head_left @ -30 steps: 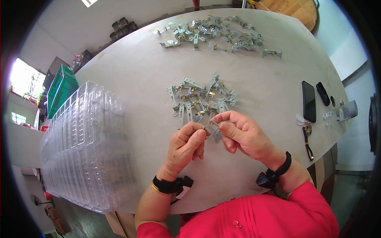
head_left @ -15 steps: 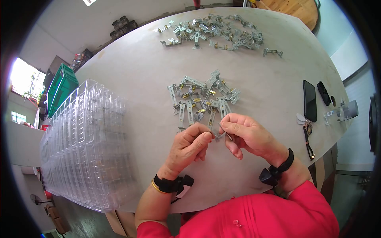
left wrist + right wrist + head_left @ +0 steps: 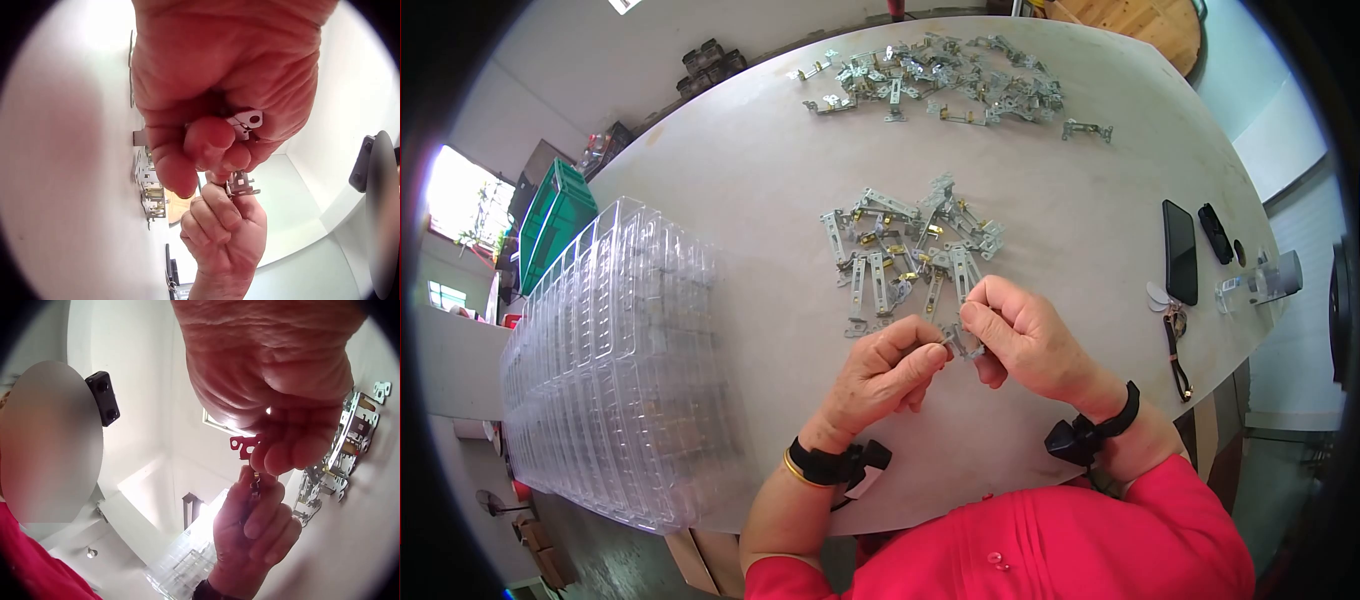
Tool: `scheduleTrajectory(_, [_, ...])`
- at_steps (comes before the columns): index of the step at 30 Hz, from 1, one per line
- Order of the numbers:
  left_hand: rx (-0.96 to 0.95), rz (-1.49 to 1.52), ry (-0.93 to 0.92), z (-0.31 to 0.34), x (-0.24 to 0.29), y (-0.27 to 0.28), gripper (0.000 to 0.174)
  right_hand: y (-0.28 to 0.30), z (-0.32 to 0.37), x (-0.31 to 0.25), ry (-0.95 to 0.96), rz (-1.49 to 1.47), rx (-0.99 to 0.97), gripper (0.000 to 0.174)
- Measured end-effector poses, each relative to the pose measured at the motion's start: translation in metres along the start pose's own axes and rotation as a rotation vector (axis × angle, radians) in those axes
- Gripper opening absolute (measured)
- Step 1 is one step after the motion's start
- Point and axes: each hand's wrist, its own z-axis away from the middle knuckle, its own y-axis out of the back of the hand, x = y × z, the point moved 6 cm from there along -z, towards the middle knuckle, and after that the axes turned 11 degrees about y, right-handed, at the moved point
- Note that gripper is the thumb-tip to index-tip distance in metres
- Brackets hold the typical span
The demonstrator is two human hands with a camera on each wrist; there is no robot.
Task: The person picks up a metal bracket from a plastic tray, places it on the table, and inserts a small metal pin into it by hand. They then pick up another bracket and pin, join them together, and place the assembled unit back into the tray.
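Observation:
My left hand [image 3: 928,356] and right hand [image 3: 972,326] meet fingertip to fingertip just above the table [image 3: 740,190], in front of a pile of metal brackets [image 3: 905,255]. Between them they pinch small silver bracket parts [image 3: 956,342]. In the left wrist view the left hand [image 3: 212,144] grips a flat silver piece [image 3: 247,119], and the right hand [image 3: 219,195] below it pinches a toothed piece [image 3: 242,185]. In the right wrist view the right hand [image 3: 275,450] holds a small bracket [image 3: 245,445] over the left hand [image 3: 250,494].
A second spread of brackets [image 3: 940,85] lies at the table's far side. Stacked clear plastic trays [image 3: 610,370] fill the left edge, with a green crate [image 3: 555,225] beyond. At the right lie a phone [image 3: 1180,253], a black case [image 3: 1213,236] and keys [image 3: 1172,345].
The hands have dropped slightly toward me and closed together. The right hand has turned its piece, which stuck out as a thin strip half a second ago, in against the left fingertips.

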Motion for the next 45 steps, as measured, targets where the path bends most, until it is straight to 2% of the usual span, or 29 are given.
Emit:
scheduleTrajectory(12, [-0.019,-0.068,0.052,0.001,0.004,0.0,0.025,-0.001,0.002,-0.004,0.09,0.181,0.049,0.019])
scheduleTrajectory(14, [-0.022,-0.102,0.058,0.002,0.005,-0.002,0.026,0.004,0.001,-0.004,0.155,0.276,0.106,0.02])
scheduleTrajectory(15, [-0.064,-0.128,0.061,0.002,0.005,-0.008,0.025,0.005,0.0,-0.002,0.155,0.276,0.107,0.02])
scheduleTrajectory(17, [-0.115,-0.092,0.077,0.002,0.005,-0.014,0.023,0.016,-0.002,-0.006,0.261,0.217,0.24,0.019])
scheduleTrajectory(18, [-0.113,-0.091,0.078,0.002,0.004,-0.012,0.023,0.017,-0.002,-0.005,0.261,0.216,0.238,0.019])
scheduleTrajectory(20, [0.001,0.111,0.092,-0.001,-0.001,0.004,0.023,0.018,0.001,-0.016,0.483,0.111,0.231,0.015])
scheduleTrajectory(21, [0.023,0.135,0.061,-0.002,0.0,0.009,0.024,0.019,0.001,-0.016,0.484,0.114,0.237,0.015])
scheduleTrajectory(23, [0.028,0.183,0.034,-0.005,0.0,0.012,0.025,0.012,0.003,-0.024,0.657,0.116,0.162,0.008])
scheduleTrajectory(24, [0.043,0.232,0.008,-0.005,0.001,0.014,0.026,0.014,0.003,-0.024,0.657,0.117,0.163,0.008])
scheduleTrajectory(26, [0.051,0.24,0.008,-0.005,0.003,0.013,0.028,0.006,0.003,-0.029,0.77,0.29,0.021,0.005])
scheduleTrajectory(32, [0.033,0.219,0.01,-0.003,0.002,0.014,0.03,-0.006,0.003,-0.027,0.765,0.362,-0.074,0.007])
scheduleTrajectory(34, [0.033,0.148,0.073,-0.002,0.0,0.014,0.041,-0.007,0.003,-0.027,0.768,0.363,-0.056,0.007])
scheduleTrajectory(35, [0.037,0.147,0.069,-0.002,-0.001,0.015,0.041,-0.006,0.003,-0.027,0.768,0.365,-0.034,0.006])
scheduleTrajectory(37, [-0.096,0.344,0.064,-0.005,-0.004,0.01,0.052,-0.003,0.003,-0.024,0.738,0.319,-0.001,0.005])
scheduleTrajectory(38, [-0.095,0.341,0.061,-0.006,-0.007,0.012,0.052,0.0,0.002,-0.022,0.704,0.273,0.035,0.004])
scheduleTrajectory(39, [-0.155,0.467,0.031,-0.008,-0.007,0.013,0.055,0.0,0.002,-0.021,0.71,0.274,0.035,0.004])
scheduleTrajectory(40, [-0.217,0.592,0.0,-0.009,-0.008,0.014,0.06,0.004,0.001,-0.014,0.628,0.115,0.088,0.004])
scheduleTrajectory(41, [-0.218,0.587,-0.005,-0.011,-0.011,0.016,0.06,0.008,-0.001,-0.008,0.545,-0.043,0.139,0.006])
scheduleTrajectory(43, [-0.062,0.484,-0.229,-0.011,-0.004,0.029,0.054,0.012,-0.003,-0.007,0.504,-0.118,0.167,0.01])
scheduleTrajectory(45, [-0.006,0.388,-0.302,-0.008,0.0,0.029,0.048,0.016,-0.005,-0.004,0.462,-0.193,0.195,0.013])
